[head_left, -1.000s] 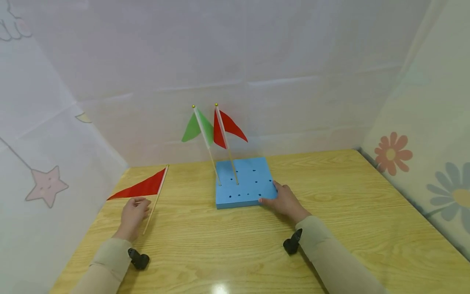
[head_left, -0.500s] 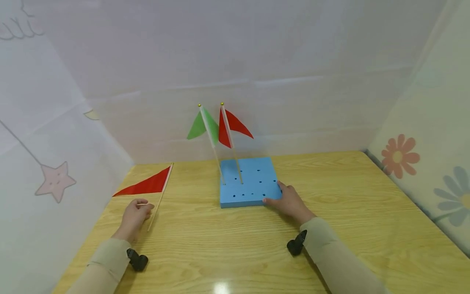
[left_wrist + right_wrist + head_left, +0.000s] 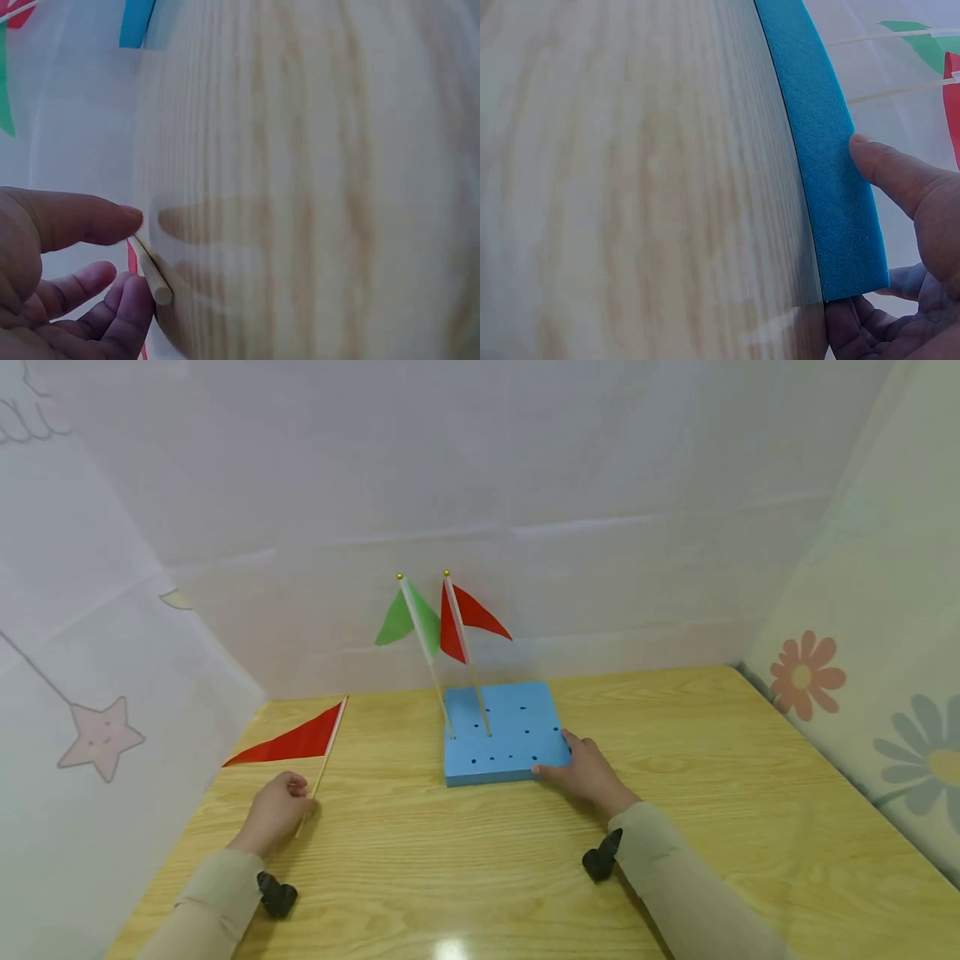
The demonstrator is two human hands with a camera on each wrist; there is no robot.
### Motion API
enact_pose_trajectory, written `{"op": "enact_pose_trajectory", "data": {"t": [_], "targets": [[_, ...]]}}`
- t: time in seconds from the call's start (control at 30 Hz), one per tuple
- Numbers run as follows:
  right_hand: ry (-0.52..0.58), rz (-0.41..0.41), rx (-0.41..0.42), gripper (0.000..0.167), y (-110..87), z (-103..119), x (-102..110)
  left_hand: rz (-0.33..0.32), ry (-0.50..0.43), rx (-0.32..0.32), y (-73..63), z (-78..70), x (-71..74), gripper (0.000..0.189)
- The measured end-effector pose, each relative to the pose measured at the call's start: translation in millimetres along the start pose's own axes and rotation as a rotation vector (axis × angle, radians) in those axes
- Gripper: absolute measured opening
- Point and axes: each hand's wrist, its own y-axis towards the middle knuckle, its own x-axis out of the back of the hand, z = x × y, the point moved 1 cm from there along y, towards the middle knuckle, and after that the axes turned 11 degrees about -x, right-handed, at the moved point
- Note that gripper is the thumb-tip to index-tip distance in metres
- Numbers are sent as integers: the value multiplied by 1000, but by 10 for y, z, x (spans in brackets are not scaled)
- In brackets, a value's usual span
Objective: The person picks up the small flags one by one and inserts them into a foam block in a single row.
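A red pennant flag [image 3: 296,739] on a thin wooden stick lies on the table at the left. My left hand [image 3: 276,814] is over the lower part of that stick. In the left wrist view the stick [image 3: 154,274] runs between thumb and fingertips, with a finger close against it and a gap below the thumb. My right hand [image 3: 588,772] holds the right front corner of a blue foam block [image 3: 502,770], thumb on the front edge and fingers at the right side. A green flag [image 3: 422,625] and a second red flag [image 3: 455,631] stand tilted leftward in the block.
Several small dark holes [image 3: 527,732] dot the block's top. The wooden table [image 3: 420,877] extends around it. Pale cloth walls [image 3: 600,585] with printed flowers and a star close off the back and sides.
My left hand has moved down and right along the flag stick, its fingers now lower and closer to it. The right hand stays at the block's corner. The head view shifts slightly.
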Motion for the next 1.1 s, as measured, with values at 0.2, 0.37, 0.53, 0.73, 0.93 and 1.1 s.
{"op": "enact_pose_trajectory", "data": {"t": [0.2, 0.37, 0.53, 0.73, 0.93, 1.1], "targets": [[-6, -7, -7, 100, 29, -11, -5, 38, 139, -56, 53, -43, -2, 33], [-3, -8, -7, 101, 39, -18, -5, 61, 217, -104, 115, -91, 23, 24], [5, 6, -13, 101, 34, -28, -8, 85, 242, -93, 158, -106, 38, 26], [8, 4, -5, 100, 24, -22, -7, 101, 250, -71, 181, -117, 43, 31], [-5, -2, -4, 98, 22, -25, -17, 121, 232, -61, 193, -99, 51, 31], [-2, -5, 4, 99, 22, -34, -17, 133, 211, -55, 208, -71, 62, 29]]}}
